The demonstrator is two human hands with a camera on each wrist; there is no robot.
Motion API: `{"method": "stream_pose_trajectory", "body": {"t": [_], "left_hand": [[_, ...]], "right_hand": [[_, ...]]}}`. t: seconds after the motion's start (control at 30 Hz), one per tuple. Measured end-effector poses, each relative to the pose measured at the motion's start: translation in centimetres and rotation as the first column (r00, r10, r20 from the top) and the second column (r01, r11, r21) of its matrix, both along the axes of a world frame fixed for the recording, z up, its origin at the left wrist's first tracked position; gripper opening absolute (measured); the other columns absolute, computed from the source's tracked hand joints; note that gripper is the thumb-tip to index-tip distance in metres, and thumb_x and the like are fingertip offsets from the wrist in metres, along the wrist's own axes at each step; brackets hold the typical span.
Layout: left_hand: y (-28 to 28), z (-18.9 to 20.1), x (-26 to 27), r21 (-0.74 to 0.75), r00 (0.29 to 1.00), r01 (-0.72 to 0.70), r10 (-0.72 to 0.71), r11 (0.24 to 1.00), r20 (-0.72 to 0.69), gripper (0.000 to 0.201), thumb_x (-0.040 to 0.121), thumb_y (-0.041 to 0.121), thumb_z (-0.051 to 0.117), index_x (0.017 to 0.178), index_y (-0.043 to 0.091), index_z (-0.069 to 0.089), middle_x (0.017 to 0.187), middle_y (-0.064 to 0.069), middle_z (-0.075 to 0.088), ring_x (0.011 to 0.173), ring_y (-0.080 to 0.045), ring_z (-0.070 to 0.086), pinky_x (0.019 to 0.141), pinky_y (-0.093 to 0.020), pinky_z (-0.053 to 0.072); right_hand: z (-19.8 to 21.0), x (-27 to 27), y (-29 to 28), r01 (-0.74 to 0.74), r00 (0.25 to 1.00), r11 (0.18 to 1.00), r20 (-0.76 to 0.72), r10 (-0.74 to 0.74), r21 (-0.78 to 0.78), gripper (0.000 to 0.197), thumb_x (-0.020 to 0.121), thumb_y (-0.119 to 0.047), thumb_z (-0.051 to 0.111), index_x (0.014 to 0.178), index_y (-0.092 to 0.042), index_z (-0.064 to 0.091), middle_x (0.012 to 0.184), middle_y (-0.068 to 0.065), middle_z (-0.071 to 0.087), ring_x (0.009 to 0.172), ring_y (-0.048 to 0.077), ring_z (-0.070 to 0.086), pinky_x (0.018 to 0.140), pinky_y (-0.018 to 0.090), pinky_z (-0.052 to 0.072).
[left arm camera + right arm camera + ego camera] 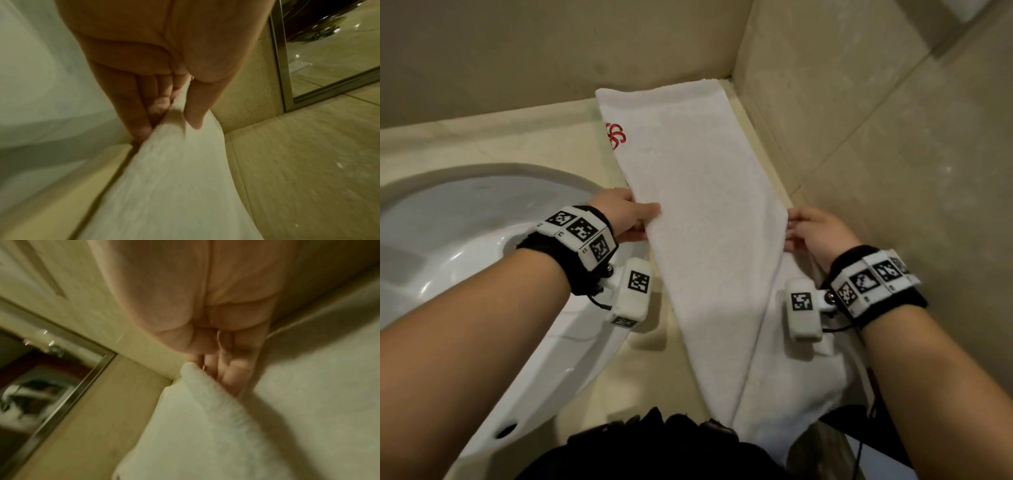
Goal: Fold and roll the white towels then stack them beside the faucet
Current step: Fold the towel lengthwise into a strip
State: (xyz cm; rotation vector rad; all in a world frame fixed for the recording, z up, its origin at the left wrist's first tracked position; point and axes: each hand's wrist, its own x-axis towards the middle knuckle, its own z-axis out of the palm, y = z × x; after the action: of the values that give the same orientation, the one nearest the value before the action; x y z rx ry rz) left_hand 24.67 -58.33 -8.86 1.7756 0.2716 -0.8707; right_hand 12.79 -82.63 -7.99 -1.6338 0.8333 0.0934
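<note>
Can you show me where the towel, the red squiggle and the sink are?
towel (709, 212): head view, middle of the folded strip.
red squiggle (615, 135): head view, its middle, near the towel's far left edge.
sink (465, 219): head view, inner wall of the basin.

A bathroom, most likely in a hotel. A white ceramic washbasin (465, 246) sits at nine o'clock in the head view, set on a cream stone vanity counter (493, 137) that runs into a corner at one o'clock, where beige marble-look wall tiles (876, 137) meet. On the counter lies a white terry towel (698, 212) with a red embroidered logo (615, 135), the kind of marking a hotel puts on its linen. In the left wrist view a mirror (333, 48) with a metal frame is fixed to the tiled wall at two o'clock; what it reflects is too blurred to name.
</note>
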Motion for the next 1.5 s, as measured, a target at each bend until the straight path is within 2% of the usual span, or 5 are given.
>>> {"method": "stream_pose_trajectory", "body": {"t": [0.53, 0.77, 1.1, 1.27, 1.5], "left_hand": [[0.3, -0.3, -5.9, -0.05, 0.989, 0.118, -0.122, 0.992, -0.087, 0.011, 0.081, 0.012, 0.068, 0.087, 0.01, 0.059, 0.081, -0.006, 0.064, 0.071, -0.018, 0.065, 0.06, -0.025, 0.06], [1.2, -0.4, -9.0, -0.083, 0.985, 0.132, -0.14, 0.988, -0.103, 0.016, 0.086, 0.006, 0.06, 0.073, 0.009, 0.051, 0.07, -0.006, 0.058, 0.05, -0.013, 0.063, 0.047, -0.02, 0.056], [5.9, 0.0, -9.8, -0.133, 0.988, -0.027, 0.007, 0.991, -0.152, 0.02, 0.086, 0.005, 0.06, 0.071, 0.014, 0.049, 0.076, -0.005, 0.063, 0.055, -0.01, 0.063, 0.053, -0.02, 0.057], [5.8, 0.7, -12.0, -0.112, 0.984, 0.022, -0.041, 0.993, -0.173, 0.018, 0.086, 0.002, 0.059, 0.073, 0.011, 0.049, 0.075, -0.009, 0.06, 0.065, -0.017, 0.06, 0.048, -0.022, 0.056], [5.3, 1.5, -14.9, -0.096, 0.976, 0.079, -0.097, 0.992, -0.197, 0.008, 0.086, 0.003, 0.058, 0.081, 0.008, 0.055, 0.078, -0.009, 0.063, 0.065, -0.018, 0.06, 0.042, -0.019, 0.053]], "right_hand": [[-0.8, -1.6, -0.5, -0.382, 0.907, 0.669, -0.395, 0.142, -0.638, 0.019, 0.09, -0.024, 0.05, 0.101, -0.01, 0.057, 0.098, 0.014, 0.063, 0.092, 0.031, 0.058, 0.073, 0.027, 0.037], [0.7, -5.2, 1.4, 0.042, 0.997, 0.996, 0.065, -0.047, 0.082, 0.046, 0.076, 0.024, 0.026, 0.073, -0.009, 0.057, 0.042, -0.005, 0.061, 0.039, 0.006, 0.057, 0.038, 0.012, 0.041], [-0.2, -7.0, 5.9, -0.182, 0.961, 0.979, 0.227, 0.158, 0.087, 0.024, 0.089, -0.006, 0.053, 0.07, -0.02, 0.057, 0.058, -0.011, 0.062, 0.056, 0.003, 0.058, 0.061, 0.02, 0.049], [0.1, -8.1, 4.4, -0.173, 0.985, 0.826, -0.089, 0.148, -0.536, 0.033, 0.092, -0.035, 0.047, 0.072, -0.011, 0.055, 0.07, 0.004, 0.055, 0.069, 0.021, 0.049, 0.064, 0.028, 0.036], [-0.2, -11.9, 4.2, -0.303, 0.948, 0.94, 0.15, 0.281, 0.158, 0.034, 0.081, 0.013, 0.042, 0.098, -0.013, 0.058, 0.084, -0.002, 0.068, 0.076, 0.006, 0.066, 0.067, 0.015, 0.052]]}}
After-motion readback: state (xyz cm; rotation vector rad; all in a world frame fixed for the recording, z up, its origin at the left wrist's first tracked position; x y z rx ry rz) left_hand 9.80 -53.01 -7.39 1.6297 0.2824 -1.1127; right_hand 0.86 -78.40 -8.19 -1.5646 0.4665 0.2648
